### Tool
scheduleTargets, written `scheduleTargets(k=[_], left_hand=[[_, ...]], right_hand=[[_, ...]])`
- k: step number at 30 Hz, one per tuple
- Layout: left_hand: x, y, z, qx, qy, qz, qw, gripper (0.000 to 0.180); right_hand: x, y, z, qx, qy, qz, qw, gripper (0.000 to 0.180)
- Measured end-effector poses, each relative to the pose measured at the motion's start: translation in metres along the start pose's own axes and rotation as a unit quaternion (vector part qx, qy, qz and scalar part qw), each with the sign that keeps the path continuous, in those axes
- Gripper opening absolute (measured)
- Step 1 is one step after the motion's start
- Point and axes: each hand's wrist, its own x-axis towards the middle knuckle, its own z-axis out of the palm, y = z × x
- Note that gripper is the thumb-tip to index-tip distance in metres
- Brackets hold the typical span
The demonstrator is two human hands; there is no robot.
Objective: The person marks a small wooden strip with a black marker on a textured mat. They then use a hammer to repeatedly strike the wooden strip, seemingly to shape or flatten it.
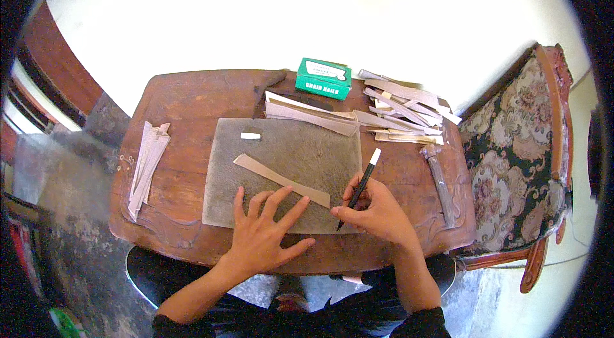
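Note:
A grey rectangular sheet [300,146] lies on the wooden table, and on it rests a tan tapered strip [278,178], slanting down to the right. My left hand [262,229] is spread, its fingertips at the sheet's near part and by the strip's lower edge. In my right hand [377,210] is a black marker [364,181] with a white end, held near the strip's right end, its tip pointing down at the sheet's near edge. A small white marker cap [250,136] lies on the sheet above the strip.
Similar strips lie in a bundle [149,165] at the table's left and in a pile [409,104] at the back right. A green box [323,79] stands at the back. A hammer [438,184] lies at the right, beside a floral upholstered chair [511,146].

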Motion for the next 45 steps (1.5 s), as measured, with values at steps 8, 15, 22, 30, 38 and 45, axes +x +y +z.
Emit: scheduleTargets(k=[8, 15, 22, 30, 38, 45], left_hand=[[0.041, -0.052, -0.023, -0.065, 0.086, -0.048, 0.993, 0.035], [0.086, -0.097, -0.014, 0.04, 0.11, -0.08, 0.99, 0.024], [0.09, -0.102, -0.011, 0.051, 0.079, -0.087, 0.992, 0.016], [0.064, -0.047, -0.021, -0.568, 0.105, -0.186, 0.795, 0.01], [0.04, -0.041, -0.001, -0.656, 0.067, -0.209, 0.722, 0.014], [0.038, -0.038, 0.004, -0.676, 0.028, -0.203, 0.708, 0.015]], right_hand=[[0.008, 0.001, 0.007, -0.026, 0.007, 0.041, 0.999, 0.03], [0.015, 0.0, 0.022, 0.024, 0.016, 0.035, 0.999, 0.03], [0.023, 0.009, 0.027, 0.114, 0.019, 0.011, 0.993, 0.024], [0.013, 0.0, 0.036, 0.138, 0.083, -0.127, 0.979, 0.019], [0.012, 0.001, 0.042, 0.198, 0.106, -0.155, 0.962, 0.019], [0.012, 0.004, 0.043, 0.203, 0.11, -0.155, 0.961, 0.018]])
